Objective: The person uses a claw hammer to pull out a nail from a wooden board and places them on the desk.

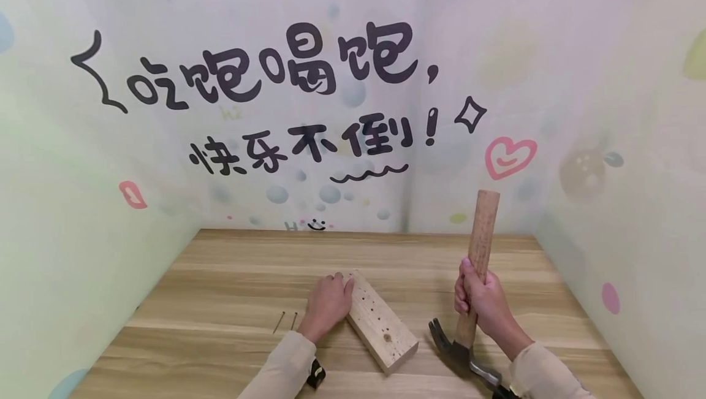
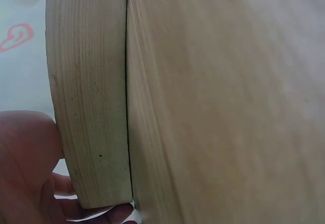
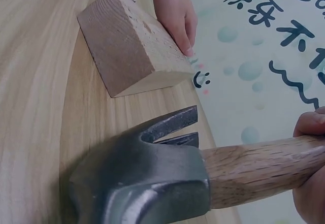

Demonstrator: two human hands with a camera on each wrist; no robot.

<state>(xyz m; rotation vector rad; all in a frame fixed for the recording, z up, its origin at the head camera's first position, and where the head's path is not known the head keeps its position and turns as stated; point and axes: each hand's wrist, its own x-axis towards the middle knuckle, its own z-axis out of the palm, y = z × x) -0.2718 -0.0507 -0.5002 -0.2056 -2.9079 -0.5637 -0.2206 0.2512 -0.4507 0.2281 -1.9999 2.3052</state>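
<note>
A pale wooden block (image 1: pixel 380 328) lies at a slant on the table, its top dotted with several small dark marks and a knot. My left hand (image 1: pixel 328 304) grips its far end, thumb along the upper edge. In the left wrist view, fingers of that hand curl round the end of the block (image 2: pixel 94 97). To the right, my right hand (image 1: pixel 485 301) holds a claw hammer by its wooden handle (image 1: pixel 484 227). The handle's free end points up, and the metal head (image 3: pixel 147 178) hangs low with its claw towards the block. Whether the head touches the table is unclear.
Two thin nails (image 1: pixel 279 322) lie on the wood-grain table (image 1: pixel 220 276), left of my left hand. Pale printed walls (image 1: pixel 353 203) with black lettering enclose the table at the back and both sides. A small black device (image 1: pixel 316 374) sits at my left wrist.
</note>
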